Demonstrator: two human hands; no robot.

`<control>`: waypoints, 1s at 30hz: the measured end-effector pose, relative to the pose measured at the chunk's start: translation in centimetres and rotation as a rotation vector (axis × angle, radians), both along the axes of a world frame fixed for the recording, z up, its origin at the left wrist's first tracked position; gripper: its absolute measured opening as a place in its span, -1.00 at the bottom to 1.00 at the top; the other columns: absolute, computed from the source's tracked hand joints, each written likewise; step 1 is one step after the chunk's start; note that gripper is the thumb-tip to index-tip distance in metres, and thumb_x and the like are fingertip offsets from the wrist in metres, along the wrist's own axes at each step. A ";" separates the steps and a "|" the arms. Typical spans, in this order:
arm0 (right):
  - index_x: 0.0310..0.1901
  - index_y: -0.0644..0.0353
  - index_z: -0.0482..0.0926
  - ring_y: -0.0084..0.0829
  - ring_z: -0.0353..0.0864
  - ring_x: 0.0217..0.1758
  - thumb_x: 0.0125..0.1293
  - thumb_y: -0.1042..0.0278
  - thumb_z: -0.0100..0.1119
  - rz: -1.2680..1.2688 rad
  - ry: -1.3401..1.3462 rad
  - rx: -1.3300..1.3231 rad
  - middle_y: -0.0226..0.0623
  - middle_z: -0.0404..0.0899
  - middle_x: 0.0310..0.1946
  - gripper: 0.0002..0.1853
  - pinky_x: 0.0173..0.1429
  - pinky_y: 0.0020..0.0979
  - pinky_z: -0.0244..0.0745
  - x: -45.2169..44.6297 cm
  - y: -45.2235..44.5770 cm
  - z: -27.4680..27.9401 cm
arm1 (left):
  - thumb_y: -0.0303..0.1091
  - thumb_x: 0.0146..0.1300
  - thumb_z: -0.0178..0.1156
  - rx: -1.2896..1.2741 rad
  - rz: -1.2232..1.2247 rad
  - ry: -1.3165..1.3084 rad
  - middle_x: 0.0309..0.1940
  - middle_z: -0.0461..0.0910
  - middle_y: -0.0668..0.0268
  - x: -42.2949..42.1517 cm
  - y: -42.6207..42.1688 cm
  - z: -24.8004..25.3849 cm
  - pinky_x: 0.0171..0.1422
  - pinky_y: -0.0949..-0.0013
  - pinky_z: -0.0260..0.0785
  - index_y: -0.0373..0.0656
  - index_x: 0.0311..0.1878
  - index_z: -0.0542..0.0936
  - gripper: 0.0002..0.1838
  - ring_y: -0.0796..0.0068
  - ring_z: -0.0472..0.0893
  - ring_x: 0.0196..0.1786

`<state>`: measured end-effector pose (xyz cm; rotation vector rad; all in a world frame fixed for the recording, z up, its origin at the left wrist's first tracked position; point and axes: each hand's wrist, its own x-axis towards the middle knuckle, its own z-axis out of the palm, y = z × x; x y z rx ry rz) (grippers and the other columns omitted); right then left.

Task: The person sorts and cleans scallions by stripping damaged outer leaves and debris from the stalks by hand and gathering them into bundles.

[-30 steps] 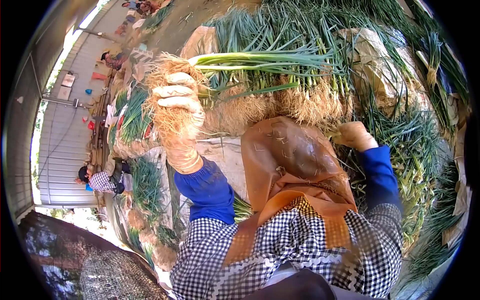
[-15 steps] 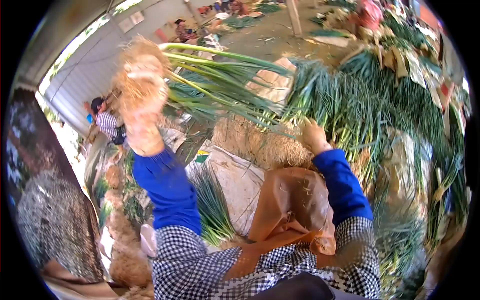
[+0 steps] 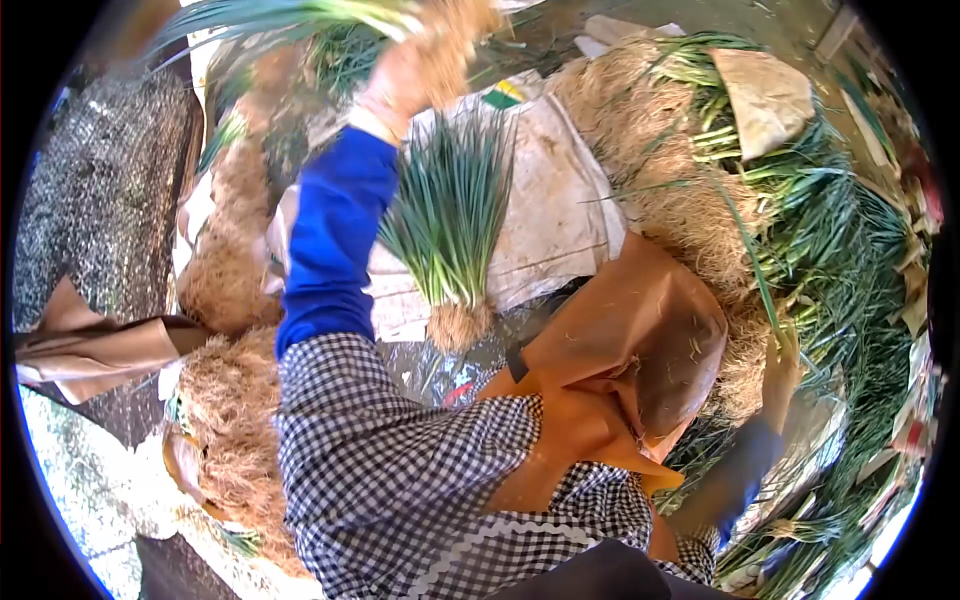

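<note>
My left hand [image 3: 392, 82], at the top of the view, is closed round the root end of a bunch of spring onions [image 3: 345, 14]. Its leaves stretch left, and motion blurs it. Below that hand, another spring onion bunch [image 3: 452, 215] lies on a pale sack [image 3: 560, 190], its roots toward me. My right hand [image 3: 782, 370] is low on the right beside the large spring onion pile [image 3: 850, 260]. Though blurred, its fingers look closed on a long spring onion leaf [image 3: 745, 235] that runs up and left from them.
Rooty bundles [image 3: 235, 420] line the left side, next to a dark mesh-like surface [image 3: 110, 190]. A brown apron [image 3: 640, 330] covers my lap. Cardboard [image 3: 765, 95] lies on the stacked onions at the upper right.
My view has turned down and left. The left hand has carried its bunch left, and the leaves now point left instead of right. The right hand has drawn back toward my body.
</note>
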<state>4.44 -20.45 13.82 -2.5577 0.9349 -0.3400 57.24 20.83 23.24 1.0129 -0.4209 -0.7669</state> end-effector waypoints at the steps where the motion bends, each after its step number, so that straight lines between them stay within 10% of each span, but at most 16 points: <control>1: 0.01 0.24 0.51 -0.14 0.30 0.26 0.29 0.35 0.05 -0.036 0.047 -0.043 -0.04 0.36 0.17 -0.71 0.32 -0.27 0.15 -1.2 0.0 -0.5 | -0.24 0.27 0.00 0.072 -0.010 0.048 -0.26 0.62 0.24 -1.6 1.2 -4.1 -0.25 0.36 0.47 -0.18 -0.09 0.54 -0.73 0.39 0.61 -0.25; 4: -0.02 0.24 0.51 -0.14 0.31 0.25 0.31 0.37 0.03 -0.026 0.034 -0.107 -0.03 0.39 0.14 -0.75 0.32 -0.27 0.16 -5.9 -0.6 -3.3 | -0.35 0.24 0.10 0.152 0.199 0.369 -0.19 0.60 0.25 -11.1 2.8 -13.7 -0.26 0.33 0.51 -0.09 0.05 0.47 -0.70 0.37 0.61 -0.28; 5: -0.03 0.23 0.52 -0.14 0.31 0.25 0.30 0.37 0.04 -0.055 -0.078 0.059 -0.02 0.39 0.14 -0.75 0.30 -0.27 0.18 -7.1 -0.5 -3.9 | -0.32 0.32 -0.06 0.176 0.129 0.399 0.11 0.44 0.32 -12.9 4.3 -19.7 0.01 0.34 0.41 -0.08 0.24 0.32 -0.59 0.42 0.50 -0.05; 13: 0.01 0.37 0.48 -0.24 0.30 0.26 0.35 0.38 -0.10 -0.229 0.125 0.268 -0.05 0.39 0.13 -0.70 0.34 -0.36 0.15 -12.5 2.3 -4.4 | -0.35 0.23 -0.11 0.917 0.147 0.564 -0.03 0.53 0.27 -28.2 9.0 -37.8 0.09 0.34 0.34 -0.09 0.08 0.47 -0.64 0.32 0.52 -0.02; 18: -0.02 0.29 0.53 -0.17 0.42 0.12 0.29 0.38 -0.05 -0.171 0.378 0.001 -0.05 0.49 0.02 -0.71 0.23 -0.35 0.25 -13.0 1.9 -4.1 | -0.18 0.22 -0.09 1.416 0.124 0.037 -0.05 0.54 0.19 -28.3 9.4 -41.2 0.13 0.24 0.29 -0.05 0.08 0.48 -0.60 0.24 0.51 -0.01; 23: -0.09 0.15 0.57 -0.15 0.53 -0.05 0.26 0.17 0.06 -0.425 0.008 0.045 -0.10 0.56 -0.15 -0.70 0.02 -0.29 0.39 -8.5 2.9 0.1 | -0.01 0.21 -0.08 1.764 -0.004 -0.453 -0.07 0.55 0.12 -28.7 7.7 -40.3 0.16 0.13 0.24 0.00 0.08 0.49 -0.55 0.15 0.51 0.01; 26: -0.16 0.16 0.59 -0.27 0.56 -0.29 0.23 0.16 0.12 -0.456 0.022 -0.030 -0.17 0.58 -0.33 -0.72 -0.23 -0.31 0.43 -4.0 1.1 1.5 | -0.40 0.12 0.17 0.763 0.712 0.473 -0.18 0.55 0.03 -26.2 6.2 -41.3 0.10 0.13 0.32 -0.19 0.16 0.38 -0.51 0.11 0.53 -0.11; 30: -0.18 0.02 0.60 -0.24 0.58 -0.34 0.13 0.23 0.20 -0.250 0.055 -0.045 -0.23 0.58 -0.37 -0.78 -0.26 -0.30 0.52 4.1 -1.3 0.5 | -0.54 0.09 0.15 0.874 0.550 -0.542 -0.03 0.49 0.07 -25.6 -2.8 -26.5 0.19 0.34 0.25 -0.27 0.09 0.41 -0.57 0.27 0.47 0.00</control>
